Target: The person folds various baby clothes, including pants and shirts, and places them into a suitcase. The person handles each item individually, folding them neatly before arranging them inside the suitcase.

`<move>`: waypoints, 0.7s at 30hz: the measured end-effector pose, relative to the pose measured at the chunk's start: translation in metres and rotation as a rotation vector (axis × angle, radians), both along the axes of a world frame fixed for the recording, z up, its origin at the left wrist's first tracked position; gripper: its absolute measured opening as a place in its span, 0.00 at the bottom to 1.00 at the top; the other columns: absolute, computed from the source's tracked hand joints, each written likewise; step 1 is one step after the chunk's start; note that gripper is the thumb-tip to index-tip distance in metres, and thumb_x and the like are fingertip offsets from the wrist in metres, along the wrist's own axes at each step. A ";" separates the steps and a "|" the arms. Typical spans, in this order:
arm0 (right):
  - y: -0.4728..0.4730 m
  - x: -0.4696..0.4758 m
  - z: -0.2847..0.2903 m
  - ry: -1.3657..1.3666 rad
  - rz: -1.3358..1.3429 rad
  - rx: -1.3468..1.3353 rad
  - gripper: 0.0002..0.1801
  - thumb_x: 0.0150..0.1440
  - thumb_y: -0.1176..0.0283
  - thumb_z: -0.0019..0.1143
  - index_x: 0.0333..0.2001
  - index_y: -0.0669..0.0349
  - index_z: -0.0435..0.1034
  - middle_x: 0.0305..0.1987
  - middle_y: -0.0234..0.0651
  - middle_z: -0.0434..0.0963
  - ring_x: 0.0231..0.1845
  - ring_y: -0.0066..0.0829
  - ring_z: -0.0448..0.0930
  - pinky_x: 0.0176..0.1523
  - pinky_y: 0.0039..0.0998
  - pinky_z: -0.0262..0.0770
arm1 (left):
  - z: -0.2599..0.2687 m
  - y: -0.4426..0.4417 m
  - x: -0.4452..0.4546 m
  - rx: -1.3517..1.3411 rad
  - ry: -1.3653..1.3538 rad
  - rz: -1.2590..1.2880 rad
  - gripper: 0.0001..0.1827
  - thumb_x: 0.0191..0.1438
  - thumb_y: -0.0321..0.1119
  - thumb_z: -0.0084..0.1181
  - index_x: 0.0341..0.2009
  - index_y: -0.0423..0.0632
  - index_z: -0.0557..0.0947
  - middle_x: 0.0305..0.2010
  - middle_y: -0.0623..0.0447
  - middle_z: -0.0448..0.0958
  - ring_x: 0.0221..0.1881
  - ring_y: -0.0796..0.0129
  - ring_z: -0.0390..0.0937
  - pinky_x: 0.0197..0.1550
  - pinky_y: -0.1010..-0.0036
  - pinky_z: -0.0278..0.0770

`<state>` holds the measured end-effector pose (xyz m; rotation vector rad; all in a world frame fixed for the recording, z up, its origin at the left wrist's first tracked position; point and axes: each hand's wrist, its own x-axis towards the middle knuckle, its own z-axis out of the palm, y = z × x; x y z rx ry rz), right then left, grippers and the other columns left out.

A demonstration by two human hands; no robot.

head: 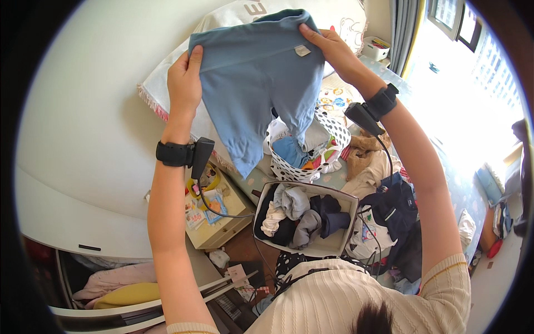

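Observation:
A pair of small blue trousers [250,71] hangs spread out, held up by its waistband at both sides. My left hand [185,75] pinches the left end of the waistband, thumb in front. The other end is gripped by my right hand [329,48], close to a small white label. Below the legs stands a white polka-dot fabric basket [283,167] filled with folded clothes. Nearer to me, a cream fabric storage box [306,250] holds grey, black, navy and cream clothes in loose rolls and bunches.
Dark and printed clothes [394,208] lie heaped right of the box, below brown fleece clothing [361,154] on the bed. A small cabinet [227,229] with papers and a yellow basket stands left. An open drawer [125,311] with textiles is at lower left. Cables hang from both wrist straps.

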<state>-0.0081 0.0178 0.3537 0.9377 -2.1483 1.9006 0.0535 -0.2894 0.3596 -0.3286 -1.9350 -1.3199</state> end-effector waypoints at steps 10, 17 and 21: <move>-0.013 0.007 0.011 -0.241 0.110 0.016 0.34 0.66 0.44 0.51 0.50 0.70 0.75 0.45 0.35 0.82 0.44 0.21 0.80 0.49 0.22 0.75 | 0.000 -0.018 0.007 0.067 -0.104 -0.052 0.22 0.68 0.47 0.53 0.40 0.38 0.85 0.26 0.63 0.74 0.28 0.81 0.62 0.32 0.79 0.62; -0.017 0.025 -0.001 -0.270 0.080 -0.055 0.37 0.67 0.43 0.47 0.49 0.75 0.76 0.45 0.43 0.83 0.45 0.28 0.82 0.55 0.26 0.74 | -0.007 -0.021 0.023 0.114 -0.064 -0.085 0.21 0.69 0.45 0.53 0.40 0.38 0.85 0.27 0.65 0.74 0.28 0.85 0.60 0.31 0.83 0.60; -0.021 0.033 -0.009 -0.241 0.240 -0.074 0.35 0.69 0.45 0.46 0.47 0.75 0.77 0.39 0.41 0.84 0.37 0.24 0.83 0.45 0.23 0.79 | -0.010 -0.018 0.032 0.133 -0.068 -0.051 0.21 0.70 0.45 0.52 0.39 0.39 0.85 0.27 0.66 0.74 0.28 0.85 0.60 0.31 0.84 0.60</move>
